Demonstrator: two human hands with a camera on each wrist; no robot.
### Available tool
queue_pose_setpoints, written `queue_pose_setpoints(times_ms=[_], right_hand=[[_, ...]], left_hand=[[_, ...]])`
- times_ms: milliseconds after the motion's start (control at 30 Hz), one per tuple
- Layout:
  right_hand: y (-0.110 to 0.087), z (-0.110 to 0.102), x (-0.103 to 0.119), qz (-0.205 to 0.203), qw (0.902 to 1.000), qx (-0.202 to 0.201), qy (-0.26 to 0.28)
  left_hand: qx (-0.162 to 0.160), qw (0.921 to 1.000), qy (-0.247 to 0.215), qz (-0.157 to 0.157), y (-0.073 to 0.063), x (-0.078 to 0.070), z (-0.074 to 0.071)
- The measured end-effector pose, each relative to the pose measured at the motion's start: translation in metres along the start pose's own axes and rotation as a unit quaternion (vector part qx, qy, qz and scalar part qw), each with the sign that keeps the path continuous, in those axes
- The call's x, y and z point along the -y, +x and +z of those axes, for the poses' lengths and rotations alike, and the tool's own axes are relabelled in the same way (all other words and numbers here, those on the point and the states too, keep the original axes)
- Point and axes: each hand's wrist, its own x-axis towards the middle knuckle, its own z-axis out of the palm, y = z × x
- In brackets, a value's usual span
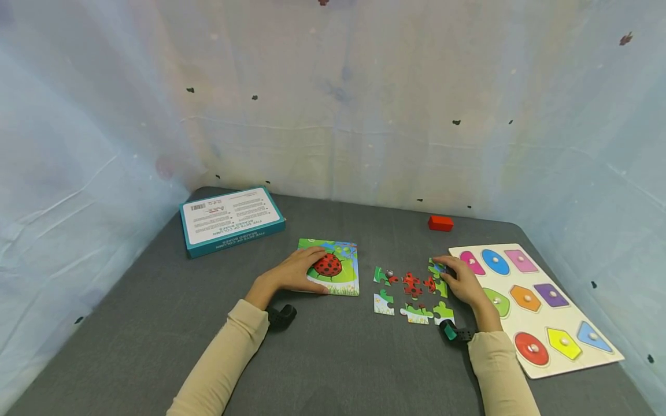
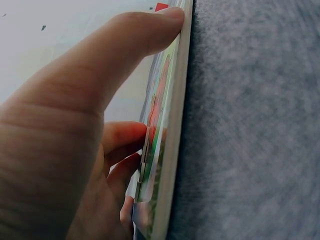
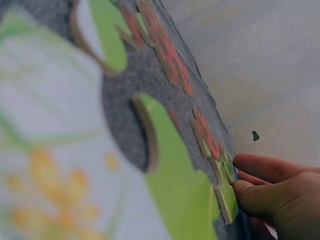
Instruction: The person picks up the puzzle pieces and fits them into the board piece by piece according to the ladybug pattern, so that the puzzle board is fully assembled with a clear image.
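Observation:
In the head view my left hand [image 1: 298, 270] rests on a square ladybug puzzle board [image 1: 344, 283]. Its fingers lie over the picture, and the thumb [image 2: 172, 20] sits along the board's near edge in the left wrist view. My right hand [image 1: 465, 283] is at the right side of the loose jigsaw pieces, pinching a green-and-blue puzzle piece [image 1: 435, 268] at the top right with thumb and fingertips. Several other pieces lie spread beside it, among them a red spotted piece [image 1: 413, 286], a white-and-green corner piece [image 1: 384, 304] and a lower middle piece [image 1: 417, 314].
A wooden shape-peg board [image 1: 551, 323] lies at the right, close beside my right forearm. A teal-edged box [image 1: 231, 219] is at the back left. One small red block [image 1: 440, 223] sits near the back edge of the grey table [image 1: 333, 352].

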Motion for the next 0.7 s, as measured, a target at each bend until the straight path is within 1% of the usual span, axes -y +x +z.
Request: queue_pose_setpoints(times_ms=[100,367,500,700], right_hand=[[-0.001,0.001,0.000,-0.007,1.0000,-0.007,0.002],[0.001,-0.003,0.007,0.012,0.9999,-0.003,0.006],[0.007,-0.005,0.016,0.017,0.9998,0.003,0.012],[0.019,-0.003,0.036,0.000,0.9997,0.004,0.025]], left_hand=[[0.000,1.0000,0.001,0.002,0.000,0.000,0.000],[0.003,1.0000,-0.002,-0.002,-0.002,-0.001,-0.001],[0.002,1.0000,0.000,0.000,-0.002,-0.001,-0.001],[0.002,1.0000,-0.001,0.000,-0.002,-0.002,-0.001]])
